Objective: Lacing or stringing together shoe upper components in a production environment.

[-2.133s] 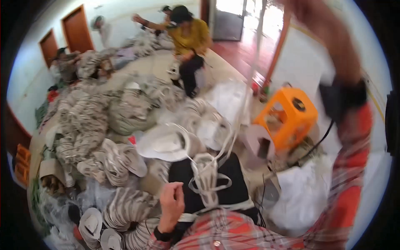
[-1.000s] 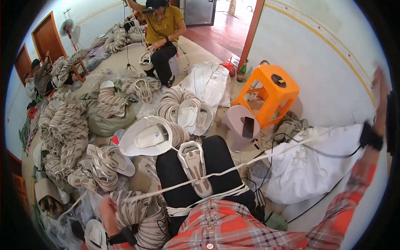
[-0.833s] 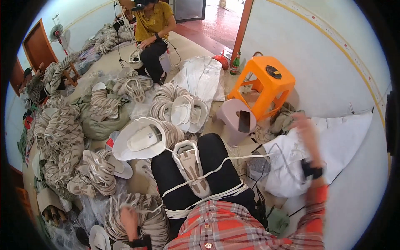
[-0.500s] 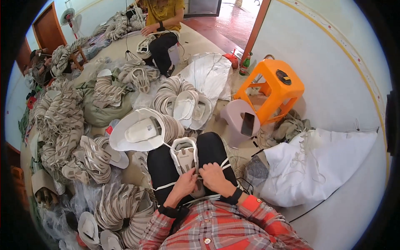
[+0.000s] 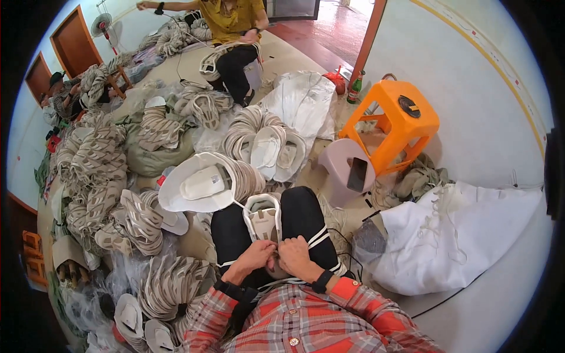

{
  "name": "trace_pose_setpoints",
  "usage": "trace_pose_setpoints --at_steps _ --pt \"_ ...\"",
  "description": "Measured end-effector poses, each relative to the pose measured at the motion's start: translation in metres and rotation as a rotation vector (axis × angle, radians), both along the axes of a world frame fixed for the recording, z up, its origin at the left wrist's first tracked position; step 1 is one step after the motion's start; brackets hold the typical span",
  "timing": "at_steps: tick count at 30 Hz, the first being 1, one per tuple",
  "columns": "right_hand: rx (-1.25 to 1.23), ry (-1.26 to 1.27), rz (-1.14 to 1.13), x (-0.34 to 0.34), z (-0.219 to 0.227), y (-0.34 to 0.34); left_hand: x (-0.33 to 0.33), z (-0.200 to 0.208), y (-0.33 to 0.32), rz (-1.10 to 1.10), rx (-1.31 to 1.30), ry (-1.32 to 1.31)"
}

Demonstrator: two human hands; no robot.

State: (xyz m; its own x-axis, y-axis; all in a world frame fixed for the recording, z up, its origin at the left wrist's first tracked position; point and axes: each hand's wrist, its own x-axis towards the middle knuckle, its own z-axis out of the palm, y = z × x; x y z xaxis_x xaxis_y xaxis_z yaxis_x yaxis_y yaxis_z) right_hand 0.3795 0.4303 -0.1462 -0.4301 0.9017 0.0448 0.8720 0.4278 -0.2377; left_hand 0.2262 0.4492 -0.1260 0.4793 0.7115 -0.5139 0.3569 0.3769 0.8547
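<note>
Bending over the lap, a person in a red plaid shirt brings both hands together on a beige, unlaced-looking shoe upper (image 5: 263, 220) between black-trousered thighs (image 5: 304, 210). Its long axis runs away from the body, open heel end farthest, toe end nearest the belly. The open end lies just beyond the fingers, which cover the lower half. The left hand (image 5: 255, 257) reaches in from the left, the right hand (image 5: 296, 257) from the right; neither is clearly nearer. Fingers on both are curled, the gap almost closed, fingertips close together (whether they pinch a lace or the upper's edge, I cannot tell). A cream lace (image 5: 319, 236) crosses the right thigh. Ahead and left, touching or nearly so, sits a stack of similar uppers (image 5: 247, 181). A white insole (image 5: 202, 182) there carries a small printed block, too small to read.
</note>
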Motion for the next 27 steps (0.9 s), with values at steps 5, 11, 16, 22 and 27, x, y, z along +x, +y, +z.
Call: trace_pose_setpoints --at_steps 5,11,16,22,27 --pt "-0.081 -0.047 0.084 -0.002 0.0 -0.004 -0.013 -0.021 0.003 -0.287 0.394 0.245" --pt "-0.124 -0.116 0.12 0.019 -0.013 -0.006 0.02 -0.047 0.03 -0.538 0.388 0.431" --pt "-0.05 0.026 0.197 0.024 -0.011 -0.009 0.023 -0.038 0.047 -0.687 0.372 0.509" --pt "-0.111 0.065 0.189 0.029 -0.021 -0.008 0.013 -0.024 0.033 -0.5 0.455 0.272" --pt "-0.207 0.086 0.147 0.036 -0.023 -0.011 0.024 -0.037 0.027 -0.624 0.571 0.403"
